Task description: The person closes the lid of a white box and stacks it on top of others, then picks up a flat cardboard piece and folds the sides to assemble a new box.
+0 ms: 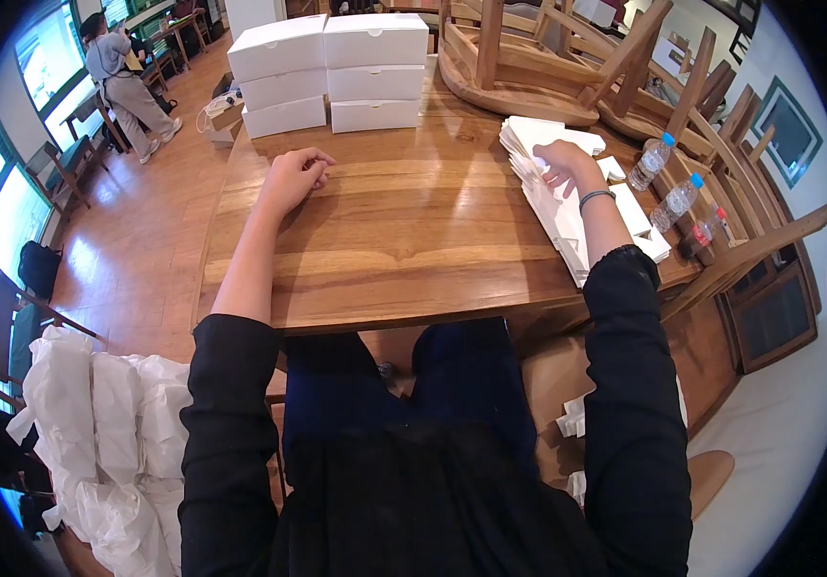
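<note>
My left hand [298, 179] rests on the left part of the wooden table [385, 231], its fingers curled in, with nothing visible in them. At the table's right side lies a stack of flat white cardboard box blanks [553, 216], their edges fanned out. My right hand [567, 165] is over this stack, fingers bent down and closing on a blank; the fingertips are partly hidden. Toward the back left stand white lidded boxes [375, 53], piled in two columns, ahead of my left hand and not touching it.
Two clear bottles with blue caps [651, 162] and a dark drink bottle [702, 238] stand right of the blanks. Upturned wooden chairs [519, 82] occupy the back right. White wrapped bundles [115, 413] sit at my lower left. Another person [125, 77] stands far left.
</note>
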### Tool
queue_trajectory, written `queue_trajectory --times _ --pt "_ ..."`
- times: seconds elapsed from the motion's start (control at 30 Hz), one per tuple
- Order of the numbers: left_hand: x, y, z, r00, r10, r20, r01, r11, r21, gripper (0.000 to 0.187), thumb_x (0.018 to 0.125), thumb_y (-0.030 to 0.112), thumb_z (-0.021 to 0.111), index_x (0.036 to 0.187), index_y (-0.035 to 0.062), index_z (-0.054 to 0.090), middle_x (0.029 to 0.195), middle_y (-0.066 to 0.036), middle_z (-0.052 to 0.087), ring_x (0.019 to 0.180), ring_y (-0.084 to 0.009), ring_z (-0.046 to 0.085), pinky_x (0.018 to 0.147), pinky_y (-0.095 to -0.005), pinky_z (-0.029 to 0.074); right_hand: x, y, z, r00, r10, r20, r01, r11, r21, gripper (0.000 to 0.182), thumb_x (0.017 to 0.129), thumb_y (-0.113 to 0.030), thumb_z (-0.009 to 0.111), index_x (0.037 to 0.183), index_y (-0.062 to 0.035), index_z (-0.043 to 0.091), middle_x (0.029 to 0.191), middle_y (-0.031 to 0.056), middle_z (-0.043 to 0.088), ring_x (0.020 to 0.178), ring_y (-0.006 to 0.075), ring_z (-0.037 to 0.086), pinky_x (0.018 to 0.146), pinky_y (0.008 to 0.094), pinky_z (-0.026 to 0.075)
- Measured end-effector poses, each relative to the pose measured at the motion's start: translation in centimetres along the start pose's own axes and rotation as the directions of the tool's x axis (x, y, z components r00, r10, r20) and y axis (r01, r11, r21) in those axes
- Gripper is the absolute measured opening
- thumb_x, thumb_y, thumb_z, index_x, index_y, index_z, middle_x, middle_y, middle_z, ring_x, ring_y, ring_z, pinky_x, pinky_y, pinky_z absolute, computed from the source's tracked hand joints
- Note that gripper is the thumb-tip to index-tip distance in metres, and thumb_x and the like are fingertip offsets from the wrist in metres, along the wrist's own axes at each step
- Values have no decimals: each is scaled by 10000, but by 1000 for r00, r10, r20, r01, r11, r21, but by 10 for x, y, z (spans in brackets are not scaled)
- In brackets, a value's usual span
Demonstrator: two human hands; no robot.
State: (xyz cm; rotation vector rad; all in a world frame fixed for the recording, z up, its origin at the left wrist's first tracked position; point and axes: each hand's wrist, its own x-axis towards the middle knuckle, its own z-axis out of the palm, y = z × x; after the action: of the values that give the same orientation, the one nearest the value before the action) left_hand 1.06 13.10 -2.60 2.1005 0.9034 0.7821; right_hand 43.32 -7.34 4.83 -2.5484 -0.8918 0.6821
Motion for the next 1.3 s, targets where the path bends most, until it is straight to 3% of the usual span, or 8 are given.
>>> queue_trajectory --times 0.1,0.27,0.53,0.73,0.93,1.1,1.2,1.3 --pt "1 1 0 1000 9 8 -9 1000 22 224 1031 137 601 1139 18 758 799 -49 711 749 -122 669 729 -282 561 10 4 -2 1000 -23 6 24 995 -96 482 971 -247 528 1314 80 618 1261 235 713 1051 348 757 780 530 639" --pt "0 3 -1 1000 11 2 -11 999 43 223 1026 132 602 1143 22 757 811 -54 721 759 -122 679 733 -284 566 26 16 -4 994 -108 28 110 991 -81 338 960 -204 558 1096 88 660 1026 231 756 908 369 774 679 544 649" --pt "-3 8 -3 1000 10 5 -10 1000 26 220 1025 132 604 1141 26 757 876 -84 760 800 -130 713 751 -285 582 24 33 -12 973 -221 -67 222 975 11 300 956 -184 571 965 85 705 921 204 770 722 337 783 565 461 625" --pt "-4 15 2 1000 18 25 -20 996 92 221 1022 136 604 1125 20 761 863 -75 754 806 -136 716 738 -296 582 10 36 -53 925 -279 -256 310 947 86 316 949 -202 575 1041 73 700 881 170 769 632 284 768 478 350 571" --pt "-4 12 3 1000 8 26 -10 999 44 226 1030 142 598 1135 23 758 875 -69 743 796 -123 704 713 -283 577 -4 36 -75 812 -337 -477 406 913 47 299 1005 -235 542 989 31 676 847 125 742 618 241 751 459 303 522" --pt "-5 15 1 1000 -1 23 1 1000 22 224 1030 135 596 1130 16 757 871 -71 742 780 -120 697 685 -288 578 4 54 -61 828 -312 -466 455 859 234 330 1032 -272 534 999 25 675 873 142 735 682 222 763 500 303 563" --pt "-3 11 2 1000 11 17 -11 999 43 226 1028 132 594 1126 11 757 858 -72 741 767 -120 694 677 -291 579 -3 60 -32 670 -368 -644 609 770 193 344 1046 -273 533 1028 40 674 883 136 741 679 223 762 527 308 582" --pt "-3 12 3 1000 19 20 -20 998 59 227 1027 128 590 1122 5 756 844 -73 739 761 -121 694 682 -290 581 -1 71 -4 428 -412 -804 674 739 -20 309 1077 -245 525 1048 25 672 876 123 760 707 211 774 570 315 596"
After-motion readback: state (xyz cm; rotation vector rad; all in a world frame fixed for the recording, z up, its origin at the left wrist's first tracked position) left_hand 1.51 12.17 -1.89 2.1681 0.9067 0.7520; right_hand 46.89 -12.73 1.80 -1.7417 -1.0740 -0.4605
